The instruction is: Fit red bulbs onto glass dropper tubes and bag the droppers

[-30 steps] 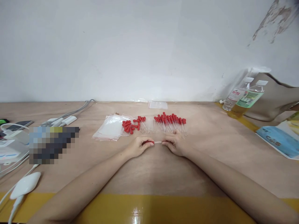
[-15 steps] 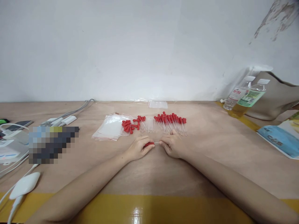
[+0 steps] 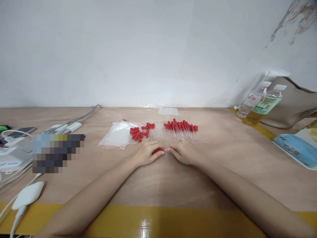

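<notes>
Red rubber bulb [image 3: 158,151] pinched in the left hand [image 3: 146,154] meets the thin glass tube [image 3: 165,150] gripped by the right hand [image 3: 183,154], just before the dropper row [image 3: 180,129]; a crooked push may snap the glass.

Droppers [image 3: 180,129] close behind; bare tabletop [image 3: 160,178] nearer

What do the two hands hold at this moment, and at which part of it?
Both hold one dropper. The left hand pinches its red bulb end, and the right hand pinches its clear tube end.
</notes>
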`<state>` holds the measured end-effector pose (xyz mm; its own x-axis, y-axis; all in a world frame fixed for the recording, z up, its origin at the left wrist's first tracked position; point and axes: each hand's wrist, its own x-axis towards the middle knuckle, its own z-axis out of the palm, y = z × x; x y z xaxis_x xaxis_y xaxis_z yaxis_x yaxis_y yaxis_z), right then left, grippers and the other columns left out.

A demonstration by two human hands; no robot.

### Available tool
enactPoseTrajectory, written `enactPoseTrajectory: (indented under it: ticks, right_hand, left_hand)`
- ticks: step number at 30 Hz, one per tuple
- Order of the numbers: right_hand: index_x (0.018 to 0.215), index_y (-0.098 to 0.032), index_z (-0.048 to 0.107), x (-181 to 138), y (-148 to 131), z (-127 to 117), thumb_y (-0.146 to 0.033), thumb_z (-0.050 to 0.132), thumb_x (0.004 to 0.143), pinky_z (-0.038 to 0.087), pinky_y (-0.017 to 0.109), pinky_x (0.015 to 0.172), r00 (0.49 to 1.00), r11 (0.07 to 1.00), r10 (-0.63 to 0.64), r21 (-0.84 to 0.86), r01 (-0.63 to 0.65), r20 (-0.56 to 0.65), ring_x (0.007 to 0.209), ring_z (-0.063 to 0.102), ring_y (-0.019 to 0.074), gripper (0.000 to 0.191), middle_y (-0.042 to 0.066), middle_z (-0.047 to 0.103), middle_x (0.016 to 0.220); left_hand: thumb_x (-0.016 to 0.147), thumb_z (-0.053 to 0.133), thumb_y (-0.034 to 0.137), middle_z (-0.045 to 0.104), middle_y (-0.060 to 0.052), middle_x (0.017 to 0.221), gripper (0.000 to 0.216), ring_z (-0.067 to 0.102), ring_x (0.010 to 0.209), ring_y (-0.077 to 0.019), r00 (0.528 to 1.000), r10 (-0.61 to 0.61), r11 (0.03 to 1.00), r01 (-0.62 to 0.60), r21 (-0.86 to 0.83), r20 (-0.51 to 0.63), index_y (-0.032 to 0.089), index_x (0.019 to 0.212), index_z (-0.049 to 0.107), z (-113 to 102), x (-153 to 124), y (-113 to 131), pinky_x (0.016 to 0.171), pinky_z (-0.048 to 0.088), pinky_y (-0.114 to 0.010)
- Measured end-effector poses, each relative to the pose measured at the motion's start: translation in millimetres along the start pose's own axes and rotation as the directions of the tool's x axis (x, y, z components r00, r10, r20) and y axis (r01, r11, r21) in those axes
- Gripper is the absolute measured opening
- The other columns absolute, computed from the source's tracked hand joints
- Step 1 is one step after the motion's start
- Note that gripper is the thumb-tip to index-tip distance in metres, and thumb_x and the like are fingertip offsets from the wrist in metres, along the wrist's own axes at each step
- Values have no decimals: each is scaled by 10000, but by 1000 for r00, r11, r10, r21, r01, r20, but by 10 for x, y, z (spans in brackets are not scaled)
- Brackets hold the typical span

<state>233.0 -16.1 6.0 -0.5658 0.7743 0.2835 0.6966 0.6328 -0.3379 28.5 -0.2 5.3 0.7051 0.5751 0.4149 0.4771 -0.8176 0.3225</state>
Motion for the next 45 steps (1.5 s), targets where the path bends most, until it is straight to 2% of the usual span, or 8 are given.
enactPoseTrajectory:
  ticks: [4, 8, 11, 14, 20, 25, 32, 45]
  right_hand:
    - [842, -165, 552, 16, 171, -186, -256, 350, 858, 357, 235, 625, 973, 974, 197, 140, -180, -119, 703, 530, 140, 222, 52, 610, 814]
    - [1012, -120, 491, 78, 534, -310, -167, 360, 804, 387, 262, 646, 764, 854, 518, 179, -489, -384, 748, 547, 182, 250, 99, 600, 836]
    - [1051, -83, 455, 122, 735, -301, -128, 373, 769, 388, 285, 668, 673, 794, 572, 110, -598, -469, 781, 549, 212, 297, 144, 587, 878]
    - [1016, -96, 466, 130, 798, -234, -127, 388, 749, 381, 294, 659, 644, 740, 604, 31, -672, -469, 790, 550, 229, 280, 162, 577, 905]
    - [948, -140, 507, 94, 775, -187, -198, 413, 748, 358, 295, 628, 657, 681, 658, -82, -728, -367, 780, 557, 237, 229, 130, 597, 893]
    - [925, -130, 531, 135, 693, -225, -224, 427, 762, 343, 316, 672, 689, 693, 614, -155, -704, -386, 798, 551, 240, 215, 133, 594, 912]
    - [788, -171, 610, 364, 274, -95, -241, 423, 788, 314, 283, 702, 888, 871, 390, -215, -441, -242, 827, 529, 180, 200, 65, 609, 849]
    - [794, -125, 629, 706, 22, 20, -225, 476, 735, 286, 404, 759, 783, 733, 614, -298, -611, -97, 801, 581, 251, 191, 133, 640, 821]
  left_hand:
    - [738, 553, 477, 545, -79, 1081, 467, 460, 1025, -244, 981, -69, 967, 111, 230, -180, 202, 1113, 510, -160, -29, -124, 899, 330, -387]
    - [775, 511, 409, 542, -98, 1069, 366, 434, 1030, -273, 888, -213, 828, 386, 408, -408, 195, 1070, 546, -207, -87, -331, 888, 296, -424]
    - [768, 520, 372, 547, -108, 1052, 330, 431, 1024, -283, 874, -240, 755, 441, 485, -421, 193, 1042, 565, -177, -109, -425, 883, 274, -442]
    - [772, 514, 358, 554, -99, 1028, 292, 430, 1027, -275, 885, -247, 738, 436, 516, -394, 208, 1013, 582, -150, -117, -445, 887, 259, -447]
    - [787, 496, 327, 555, -86, 1020, 264, 428, 1031, -267, 891, -259, 740, 431, 517, -373, 245, 1017, 596, -149, -111, -448, 903, 237, -458]
    - [790, 490, 293, 557, -84, 1002, 250, 433, 1016, -268, 897, -241, 756, 412, 508, -370, 261, 1010, 603, -158, -93, -470, 908, 232, -464]
    - [785, 492, 286, 550, -88, 982, 259, 446, 972, -267, 893, -260, 753, 426, 502, -368, 238, 1023, 583, -165, -82, -460, 847, 291, -426]
    - [784, 481, 271, 534, -89, 1016, 283, 436, 1001, -263, 900, -260, 758, 415, 503, -351, 245, 1048, 579, -132, -84, -510, 873, 286, -427]
